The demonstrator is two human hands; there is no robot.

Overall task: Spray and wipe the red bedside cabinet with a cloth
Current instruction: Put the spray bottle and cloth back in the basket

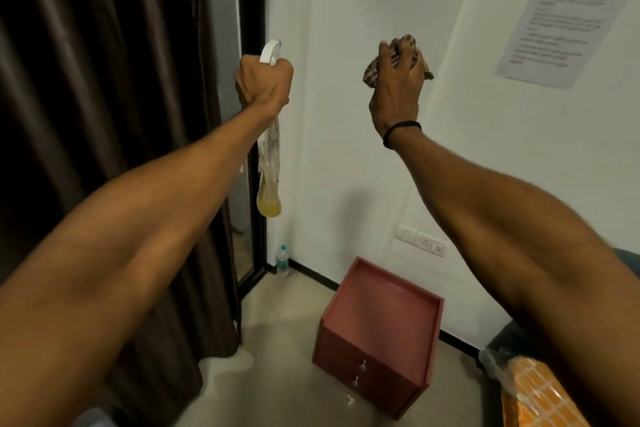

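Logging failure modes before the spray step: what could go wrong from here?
The socket plate sits on the wall just above the cabinet; overspray could wet it.
The bottle in the left hand is far above the cabinet; spray from here would likely hit wall and floor.
Little yellow liquid shows in the bottle; it may sputter.

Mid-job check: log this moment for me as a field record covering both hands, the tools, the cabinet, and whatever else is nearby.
left hand: raised, grips spray bottle at the neck
spray bottle: hangs below the fist, a little yellow liquid at the bottom
right hand: raised, clutches bunched checked cloth
red bedside cabinet: on the floor by the white wall, two drawer knobs facing the camera, untouched
water bottle: upright in the corner
wall sockets: above the cabinet
curtain: dark, at left
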